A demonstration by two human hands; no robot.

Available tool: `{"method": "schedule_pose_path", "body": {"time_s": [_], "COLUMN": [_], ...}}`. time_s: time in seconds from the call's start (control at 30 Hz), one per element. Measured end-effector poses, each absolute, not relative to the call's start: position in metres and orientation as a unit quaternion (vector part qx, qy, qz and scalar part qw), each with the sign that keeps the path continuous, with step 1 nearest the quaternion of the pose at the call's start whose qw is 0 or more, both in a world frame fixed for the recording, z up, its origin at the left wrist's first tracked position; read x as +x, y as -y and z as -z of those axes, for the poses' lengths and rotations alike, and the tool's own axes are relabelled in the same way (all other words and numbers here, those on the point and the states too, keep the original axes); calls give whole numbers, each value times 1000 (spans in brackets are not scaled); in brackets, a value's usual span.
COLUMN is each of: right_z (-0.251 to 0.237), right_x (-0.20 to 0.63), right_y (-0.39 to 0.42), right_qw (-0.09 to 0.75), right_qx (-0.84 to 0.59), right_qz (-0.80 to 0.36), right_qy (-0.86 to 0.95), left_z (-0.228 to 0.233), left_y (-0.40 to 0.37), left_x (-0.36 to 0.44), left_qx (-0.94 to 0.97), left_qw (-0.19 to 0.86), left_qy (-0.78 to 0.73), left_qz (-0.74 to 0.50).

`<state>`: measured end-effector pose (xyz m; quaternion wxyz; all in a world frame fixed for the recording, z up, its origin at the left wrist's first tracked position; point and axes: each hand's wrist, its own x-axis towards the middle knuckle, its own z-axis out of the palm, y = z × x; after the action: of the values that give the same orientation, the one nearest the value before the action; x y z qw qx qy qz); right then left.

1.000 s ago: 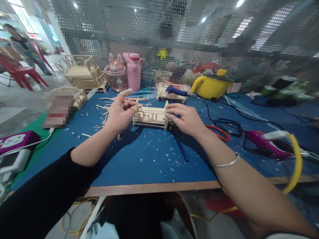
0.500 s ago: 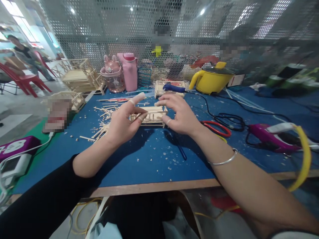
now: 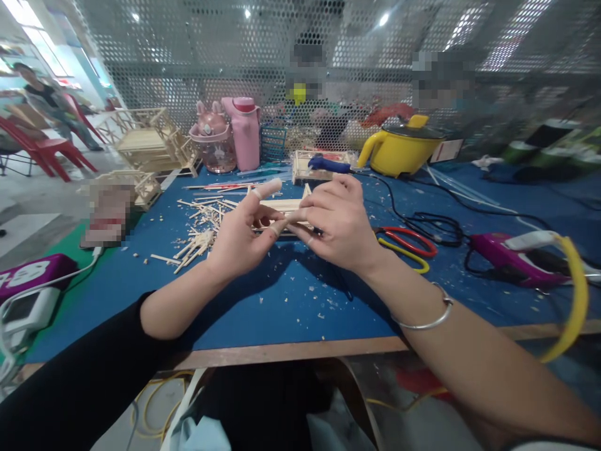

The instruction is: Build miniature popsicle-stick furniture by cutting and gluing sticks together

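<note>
A small model of pale wooden sticks (image 3: 287,205) lies on the blue tabletop, partly hidden behind my fingers. My left hand (image 3: 244,235) is at its left front, thumb and fingers pinched, with a wrapped finger raised above. From the right, my right hand (image 3: 335,222) reaches in, its fingertips pinched and meeting the left fingertips in front of the model. What sits between the fingertips is too small to tell. Loose wooden sticks (image 3: 200,241) lie in a pile left of my left hand.
Scissors with red and yellow handles (image 3: 410,243) lie right of my right hand. A blue-handled tool (image 3: 331,164) rests on another stick model (image 3: 300,172). Behind are a yellow pot (image 3: 399,153) and a pink bottle (image 3: 246,138). A purple tool (image 3: 511,260) lies at right.
My right hand has moved left and its fingers have closed to meet my left fingertips. My left hand has shifted slightly right. The scissors' yellow handle shows more now.
</note>
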<state>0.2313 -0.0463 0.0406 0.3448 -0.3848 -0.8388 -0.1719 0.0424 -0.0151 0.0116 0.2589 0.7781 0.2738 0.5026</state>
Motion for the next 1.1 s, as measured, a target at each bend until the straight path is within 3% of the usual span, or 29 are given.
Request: {"method": "schedule_pose_path", "body": {"time_s": [0.1,0.3,0.47,0.57,0.77,0.9,1.0,1.1], "right_z": [-42,-40,-39,-37,-30,-23,-18,-15], "right_x": [230,232,233,237,242,240,239,239], "right_y": [47,42,41,39,34,30,26,23], "right_qw": [398,551,565,562,436,348,327,315], "right_qx": [-398,-388,-369,-402,-407,-405,-409,-406], "right_qz": [82,-251,-322,-250,87,217,264,286], "right_qy": [822,695,664,678,798,817,810,809], "left_z": [-14,-17,-18,-19,-27,-38,-43,-46], "left_y": [16,14,16,15,-3,-23,-34,-39], "left_x": [42,45,51,52,36,31,36,45], "left_qx": [750,634,621,622,647,811,886,903], "left_qw": [319,474,517,498,389,306,231,201], "left_qy": [-259,-226,-222,-257,-299,-249,-248,-256], "left_qz": [-519,-568,-546,-547,-584,-432,-317,-279]}}
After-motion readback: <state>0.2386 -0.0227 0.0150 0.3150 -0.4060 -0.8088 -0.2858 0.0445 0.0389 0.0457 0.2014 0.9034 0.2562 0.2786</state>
